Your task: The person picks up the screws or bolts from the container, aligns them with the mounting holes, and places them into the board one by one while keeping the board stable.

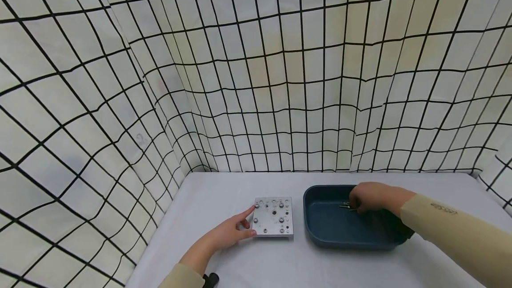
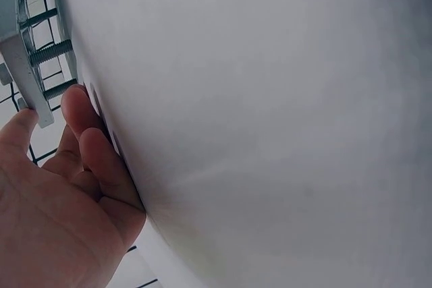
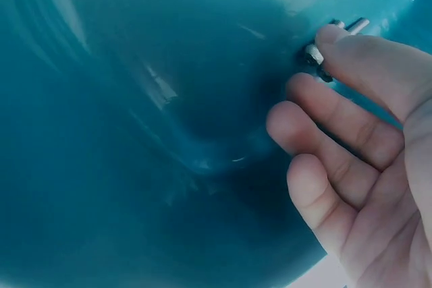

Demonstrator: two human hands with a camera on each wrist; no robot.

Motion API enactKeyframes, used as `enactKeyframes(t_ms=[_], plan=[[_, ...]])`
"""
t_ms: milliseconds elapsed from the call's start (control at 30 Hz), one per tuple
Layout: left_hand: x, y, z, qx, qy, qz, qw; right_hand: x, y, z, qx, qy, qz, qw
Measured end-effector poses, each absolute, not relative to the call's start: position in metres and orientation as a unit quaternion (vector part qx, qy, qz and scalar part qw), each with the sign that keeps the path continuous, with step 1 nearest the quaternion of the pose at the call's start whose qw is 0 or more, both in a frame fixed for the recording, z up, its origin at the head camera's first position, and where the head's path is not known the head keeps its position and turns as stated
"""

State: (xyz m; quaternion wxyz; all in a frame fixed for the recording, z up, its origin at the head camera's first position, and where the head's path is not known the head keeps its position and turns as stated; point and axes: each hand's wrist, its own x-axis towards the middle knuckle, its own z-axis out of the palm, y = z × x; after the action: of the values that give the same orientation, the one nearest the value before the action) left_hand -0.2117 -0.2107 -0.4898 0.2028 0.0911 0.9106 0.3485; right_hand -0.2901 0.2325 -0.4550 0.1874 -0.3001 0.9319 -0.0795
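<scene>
A square silver metal plate [image 1: 273, 227] lies on the white table, with several bolt heads and holes on its top. Threaded bolt shanks [image 2: 51, 52] stick out beneath it in the left wrist view. My left hand [image 1: 228, 232] touches its left side, index finger at the back corner and thumb at the front one. The right hand [image 1: 370, 197] reaches into a dark blue tray [image 1: 340, 230]. Its thumb tip is on small metal bolts [image 3: 358, 26], which it seems to pinch; the index finger is mostly hidden in the right wrist view. The other fingers curl loosely.
The tray stands just right of the plate on the white table [image 1: 288, 261]. White walls covered with black netting [image 1: 264, 79] rise behind the table and at its left. A black object [image 1: 210, 280] shows beside the left sleeve.
</scene>
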Motion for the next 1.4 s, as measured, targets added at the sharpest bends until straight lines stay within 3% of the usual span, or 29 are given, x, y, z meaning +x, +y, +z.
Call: enactKeyframes(t_ms=[767, 1400], plan=[[-0.210, -0.212, -0.490, 0.090, 0.911, 0.350, 0.198, -0.287, 0.223, -0.457, -0.302, 0.929, -0.073, 0.203], [-0.212, -0.213, -0.494, 0.091, 0.915, 0.341, 0.194, -0.291, 0.224, -0.445, -0.302, 0.931, -0.118, 0.170]])
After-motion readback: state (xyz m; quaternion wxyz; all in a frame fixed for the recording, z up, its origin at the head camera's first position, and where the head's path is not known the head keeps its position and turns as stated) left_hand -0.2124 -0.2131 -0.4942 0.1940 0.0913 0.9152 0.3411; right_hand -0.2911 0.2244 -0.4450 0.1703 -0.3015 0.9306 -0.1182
